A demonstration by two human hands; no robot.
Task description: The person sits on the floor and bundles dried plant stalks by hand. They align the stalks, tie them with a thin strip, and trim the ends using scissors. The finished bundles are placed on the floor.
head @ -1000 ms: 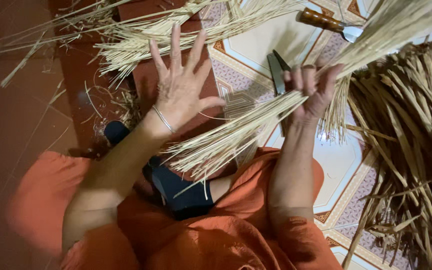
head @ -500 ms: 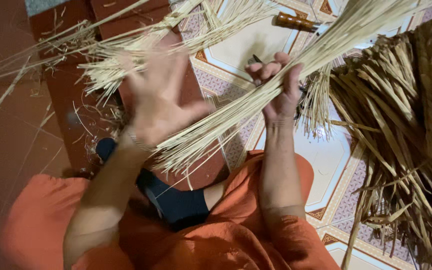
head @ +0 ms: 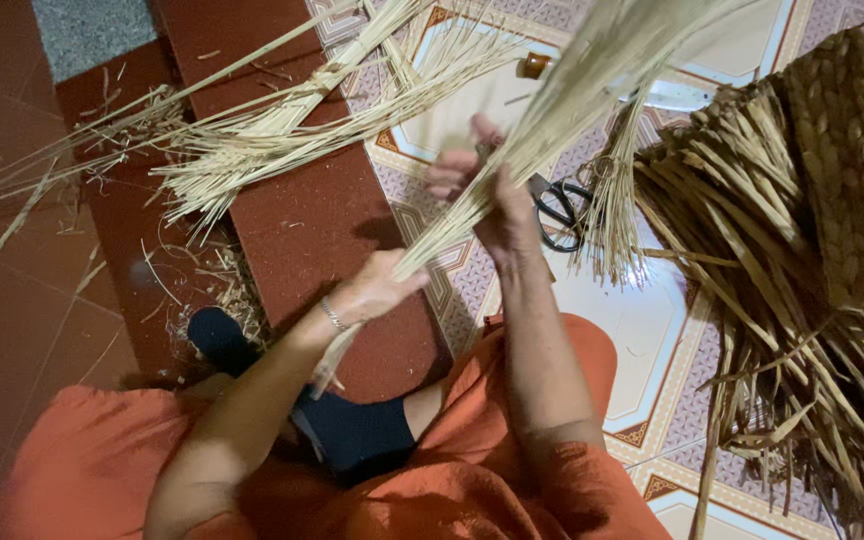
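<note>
the left hand (head: 377,290) is closing around the lower end of a pale straw bundle (head: 542,120) while the right hand (head: 497,205) is clasping its middle above the patterned tile floor (head: 642,320), and the stalks are looking light, springy, brittle, best gripped mid-length.

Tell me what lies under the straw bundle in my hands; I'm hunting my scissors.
Black-handled scissors lie on the tiled floor, under the straw bundle that the right hand and left hand grip. Their blades are hidden by the hand and straw.
</note>
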